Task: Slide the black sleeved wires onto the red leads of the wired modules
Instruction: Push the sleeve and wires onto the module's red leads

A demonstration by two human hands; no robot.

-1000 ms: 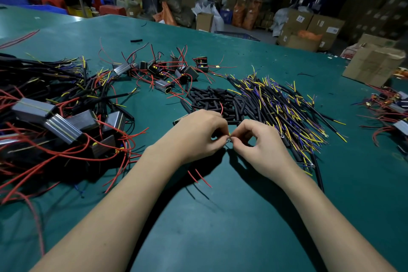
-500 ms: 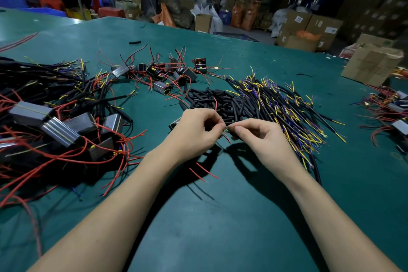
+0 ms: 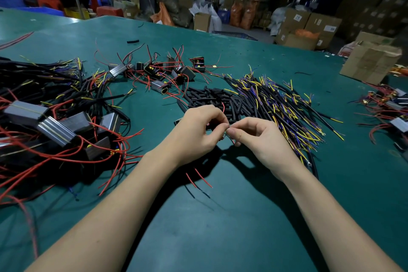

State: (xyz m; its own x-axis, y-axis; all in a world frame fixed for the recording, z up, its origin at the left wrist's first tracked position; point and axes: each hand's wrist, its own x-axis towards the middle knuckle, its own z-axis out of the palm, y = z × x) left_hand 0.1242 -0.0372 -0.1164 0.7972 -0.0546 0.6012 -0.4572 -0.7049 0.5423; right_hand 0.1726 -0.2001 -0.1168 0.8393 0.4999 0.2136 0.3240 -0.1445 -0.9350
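- A thin red lead [image 3: 223,107] is pinched by the curled fingers of the left hand [image 3: 196,130].
- A black sleeved wire [image 3: 229,139] is pinched by the right hand [image 3: 258,137], fingertips touching the left's.
- Both are held above the green table [image 3: 220,216], just before the pile of black sleeves [image 3: 218,99].

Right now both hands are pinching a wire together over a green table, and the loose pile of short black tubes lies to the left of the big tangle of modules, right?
Not quite. In the head view the pile of short black tubes lies right of the big tangle of modules, beyond the left hand and right hand.
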